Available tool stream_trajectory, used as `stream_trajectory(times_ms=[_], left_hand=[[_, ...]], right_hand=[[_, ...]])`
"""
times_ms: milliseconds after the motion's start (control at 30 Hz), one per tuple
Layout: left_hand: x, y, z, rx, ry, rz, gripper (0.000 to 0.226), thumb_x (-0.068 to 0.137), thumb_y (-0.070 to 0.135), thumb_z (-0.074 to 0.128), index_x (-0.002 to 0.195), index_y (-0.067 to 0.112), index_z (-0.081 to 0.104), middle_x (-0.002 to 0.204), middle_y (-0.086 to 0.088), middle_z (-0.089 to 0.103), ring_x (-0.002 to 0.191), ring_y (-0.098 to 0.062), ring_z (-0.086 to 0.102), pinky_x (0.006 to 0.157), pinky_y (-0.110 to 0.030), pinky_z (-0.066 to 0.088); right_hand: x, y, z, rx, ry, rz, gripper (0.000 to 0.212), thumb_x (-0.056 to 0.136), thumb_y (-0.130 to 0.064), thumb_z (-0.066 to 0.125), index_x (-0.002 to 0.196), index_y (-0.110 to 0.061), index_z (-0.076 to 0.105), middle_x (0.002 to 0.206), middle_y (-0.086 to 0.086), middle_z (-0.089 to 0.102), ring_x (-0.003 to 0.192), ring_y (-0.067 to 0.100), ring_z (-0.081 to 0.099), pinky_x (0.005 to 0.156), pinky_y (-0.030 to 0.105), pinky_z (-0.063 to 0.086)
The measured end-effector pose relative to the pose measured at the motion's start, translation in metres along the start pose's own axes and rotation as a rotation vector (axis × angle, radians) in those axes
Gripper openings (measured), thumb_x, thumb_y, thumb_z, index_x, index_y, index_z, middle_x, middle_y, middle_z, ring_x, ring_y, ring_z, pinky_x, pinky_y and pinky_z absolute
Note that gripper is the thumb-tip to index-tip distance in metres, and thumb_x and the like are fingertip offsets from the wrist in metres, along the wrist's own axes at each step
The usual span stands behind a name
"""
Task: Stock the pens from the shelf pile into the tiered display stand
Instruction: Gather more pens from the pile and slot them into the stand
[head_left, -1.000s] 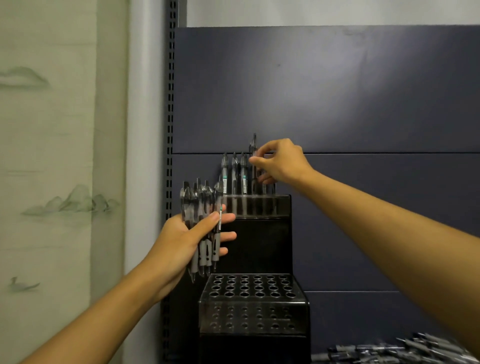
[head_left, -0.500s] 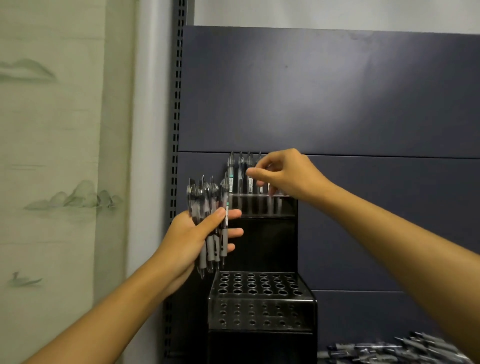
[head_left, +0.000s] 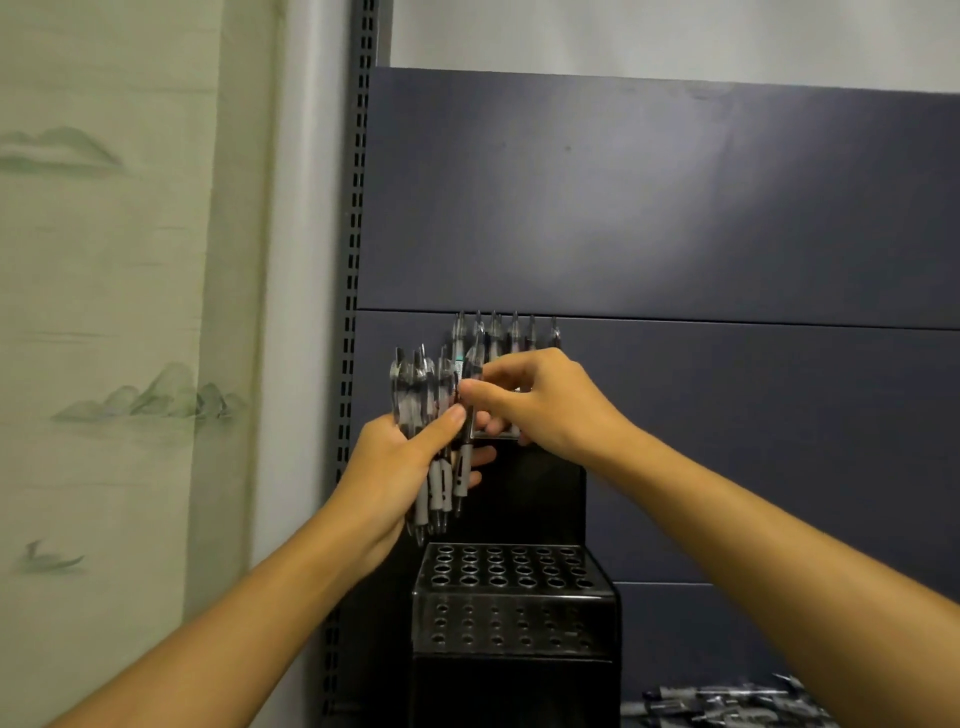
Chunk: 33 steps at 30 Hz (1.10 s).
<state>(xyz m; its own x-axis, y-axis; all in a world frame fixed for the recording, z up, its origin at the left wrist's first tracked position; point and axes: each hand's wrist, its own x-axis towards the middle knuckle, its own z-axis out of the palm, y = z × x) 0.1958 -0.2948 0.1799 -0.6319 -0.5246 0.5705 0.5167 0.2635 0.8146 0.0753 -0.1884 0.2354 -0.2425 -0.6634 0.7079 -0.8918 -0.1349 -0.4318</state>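
Observation:
A black tiered display stand (head_left: 511, 587) stands against the dark shelf back. Its lower tier shows rows of empty holes; several pens (head_left: 498, 332) stand upright in the top tier. My left hand (head_left: 395, 467) grips a bundle of clear grey-gripped pens (head_left: 426, 400) just left of the stand. My right hand (head_left: 540, 405) reaches across in front of the top tier and pinches one pen (head_left: 465, 441) at the right edge of that bundle with thumb and forefinger.
A loose pile of pens (head_left: 727, 709) lies on the shelf at the bottom right. The dark blue back panel (head_left: 675, 208) rises behind the stand. A slotted upright (head_left: 356, 208) and a pale painted wall (head_left: 104, 312) are to the left.
My right hand left the top tier, where another pen now stands, and moved left and down to the bundle. It now pinches a pen there. The left hand stayed roughly where it was.

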Motion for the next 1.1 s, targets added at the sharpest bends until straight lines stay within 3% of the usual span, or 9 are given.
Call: stream_trajectory(times_ms=[233, 367, 500, 767, 867, 1100], left_hand=[[0.009, -0.002, -0.016, -0.028, 0.044, -0.022, 0.02, 0.095, 0.022, 0.059, 0.113, 0.016, 0.066, 0.108, -0.003, 0.076, 0.094, -0.025, 0.075, 0.08, -0.037, 0.061], [0.006, -0.005, -0.025, -0.004, 0.028, 0.004, 0.024, 0.096, 0.022, 0.057, 0.119, 0.017, 0.063, 0.109, 0.0, 0.076, 0.095, -0.024, 0.074, 0.078, -0.033, 0.062], [0.002, -0.008, -0.032, 0.008, 0.006, 0.016, 0.026, 0.095, 0.021, 0.057, 0.12, 0.021, 0.061, 0.108, 0.002, 0.076, 0.095, -0.024, 0.075, 0.076, -0.031, 0.062], [0.001, -0.011, -0.035, -0.018, 0.005, 0.004, 0.024, 0.091, 0.023, 0.058, 0.115, 0.019, 0.061, 0.108, 0.001, 0.076, 0.094, -0.026, 0.075, 0.073, -0.032, 0.063], [0.0, -0.012, -0.033, -0.024, 0.004, -0.005, 0.031, 0.087, 0.025, 0.061, 0.116, 0.015, 0.062, 0.108, 0.0, 0.076, 0.094, -0.027, 0.075, 0.074, -0.033, 0.063], [-0.001, -0.012, -0.028, -0.031, -0.018, -0.014, 0.036, 0.081, 0.029, 0.064, 0.114, 0.012, 0.065, 0.107, -0.001, 0.076, 0.093, -0.027, 0.075, 0.072, -0.033, 0.062]], right_hand=[[0.012, -0.003, -0.021, 0.099, 0.19, -0.026, 0.018, 0.097, -0.028, 0.061, 0.104, -0.013, 0.068, 0.091, 0.003, 0.075, 0.068, 0.014, 0.074, 0.062, 0.028, 0.061], [0.041, 0.001, -0.057, 0.107, 0.351, 0.045, 0.025, 0.097, -0.026, 0.062, 0.114, -0.008, 0.066, 0.094, 0.005, 0.071, 0.067, 0.019, 0.074, 0.061, 0.026, 0.061], [0.054, 0.014, -0.072, 0.138, 0.412, 0.109, 0.02, 0.097, -0.026, 0.062, 0.109, -0.01, 0.065, 0.1, 0.009, 0.07, 0.066, 0.021, 0.074, 0.065, 0.031, 0.062], [0.055, 0.036, -0.059, -0.07, 0.324, 0.106, 0.035, 0.097, -0.029, 0.062, 0.123, -0.006, 0.064, 0.09, 0.005, 0.07, 0.066, 0.014, 0.073, 0.06, 0.023, 0.061], [0.058, 0.037, -0.055, -0.111, 0.306, 0.099, 0.037, 0.096, -0.029, 0.062, 0.125, -0.005, 0.063, 0.097, 0.009, 0.071, 0.067, 0.016, 0.073, 0.062, 0.026, 0.062], [0.066, 0.041, -0.053, -0.179, 0.206, 0.175, 0.031, 0.091, -0.03, 0.069, 0.107, -0.004, 0.069, 0.084, 0.013, 0.073, 0.063, 0.02, 0.074, 0.061, 0.03, 0.063]])
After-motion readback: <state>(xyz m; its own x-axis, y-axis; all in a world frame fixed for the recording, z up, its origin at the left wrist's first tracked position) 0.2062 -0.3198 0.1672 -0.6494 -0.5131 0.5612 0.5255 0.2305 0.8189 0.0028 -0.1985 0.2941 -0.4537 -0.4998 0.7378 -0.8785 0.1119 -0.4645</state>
